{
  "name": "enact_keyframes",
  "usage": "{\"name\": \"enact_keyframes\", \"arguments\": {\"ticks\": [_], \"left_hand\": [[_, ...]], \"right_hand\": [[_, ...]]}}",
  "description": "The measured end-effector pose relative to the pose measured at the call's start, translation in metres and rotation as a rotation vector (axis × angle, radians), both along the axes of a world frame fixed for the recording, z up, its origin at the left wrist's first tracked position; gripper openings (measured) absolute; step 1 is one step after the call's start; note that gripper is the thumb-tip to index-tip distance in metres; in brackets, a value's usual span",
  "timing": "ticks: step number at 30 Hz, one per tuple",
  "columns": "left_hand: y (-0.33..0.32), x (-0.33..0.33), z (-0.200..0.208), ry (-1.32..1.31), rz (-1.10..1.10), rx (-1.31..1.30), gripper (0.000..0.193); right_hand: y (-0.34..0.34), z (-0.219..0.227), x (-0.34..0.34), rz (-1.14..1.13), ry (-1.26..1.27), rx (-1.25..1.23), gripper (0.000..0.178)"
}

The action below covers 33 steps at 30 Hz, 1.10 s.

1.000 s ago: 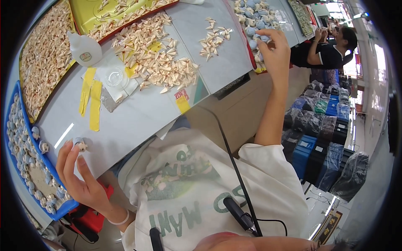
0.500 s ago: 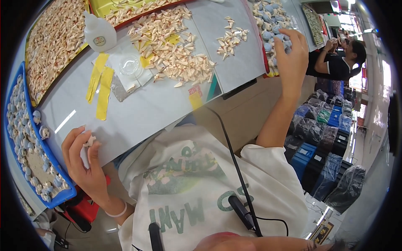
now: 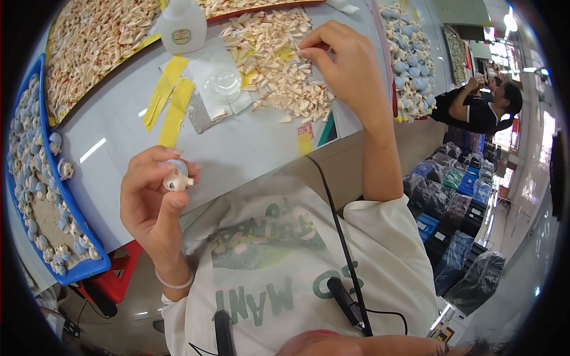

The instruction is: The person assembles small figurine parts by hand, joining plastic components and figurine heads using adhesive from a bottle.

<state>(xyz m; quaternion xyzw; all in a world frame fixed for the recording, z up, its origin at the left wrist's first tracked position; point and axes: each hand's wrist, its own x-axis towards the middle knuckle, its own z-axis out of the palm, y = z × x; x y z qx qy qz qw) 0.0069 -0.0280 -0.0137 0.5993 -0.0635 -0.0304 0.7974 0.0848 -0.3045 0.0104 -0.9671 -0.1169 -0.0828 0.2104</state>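
Observation:
Between the thumb and fingers of my left hand (image 3: pixel 145 204) is a small figurine (image 3: pixel 177 180), cream below with a pale blue top, held just above the table's near edge. My right hand (image 3: pixel 350 68) reaches to the loose heap of small cream pointed pieces (image 3: pixel 291 89). Its thumb and index finger come together at the heap's right side; whatever is in the pinch is too small to make out. Two similar blue-and-cream figurines (image 3: pixel 65 169) sit on the table beside the blue tray (image 3: pixel 89 270) at the left, which holds many more.
A white squeeze bottle (image 3: pixel 183 29), yellow tape strips (image 3: pixel 177 115) and a clear round dish (image 3: pixel 223 83) lie behind my left hand. A large tray of cream pieces (image 3: pixel 95 44) fills the far left. Blue-and-cream figurines (image 3: pixel 412 65) cover a tray at right. A person (image 3: pixel 484 110) sits beyond.
My right hand has moved left from the right-hand figurine tray to the heap of cream pieces. My left hand has come up and right, showing the figurine's blue top. The view has shifted slightly.

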Motion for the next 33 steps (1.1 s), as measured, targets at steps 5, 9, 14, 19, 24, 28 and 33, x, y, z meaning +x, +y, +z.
{"name": "enact_keyframes", "arguments": {"ticks": [5, 9, 14, 19, 24, 28, 33], "left_hand": [[0.005, 0.009, -0.003, 0.065, 0.003, -0.009, 0.033], [0.010, 0.012, -0.008, 0.035, -0.016, -0.144, 0.031], [0.011, 0.013, -0.006, 0.059, -0.065, -0.238, 0.030], [0.008, 0.014, 0.003, 0.173, -0.053, -0.133, 0.040], [0.009, 0.014, 0.001, 0.171, -0.067, -0.154, 0.041], [0.011, 0.013, -0.003, 0.143, -0.090, -0.181, 0.041], [0.011, 0.016, -0.002, 0.141, -0.125, -0.211, 0.041]], "right_hand": [[0.004, 0.003, -0.002, 0.024, -0.075, -0.057, 0.007], [0.013, 0.023, -0.011, -0.084, -0.030, 0.404, 0.010], [0.024, 0.039, -0.015, 0.157, 0.100, 0.654, 0.016], [0.047, 0.050, -0.014, 0.131, 0.261, 0.939, 0.014], [0.051, 0.039, 0.006, 0.257, 0.177, 0.656, 0.011], [0.062, 0.035, 0.013, 0.302, 0.184, 0.474, 0.013], [0.065, 0.040, 0.017, 0.295, 0.171, 0.373, 0.013]]}}
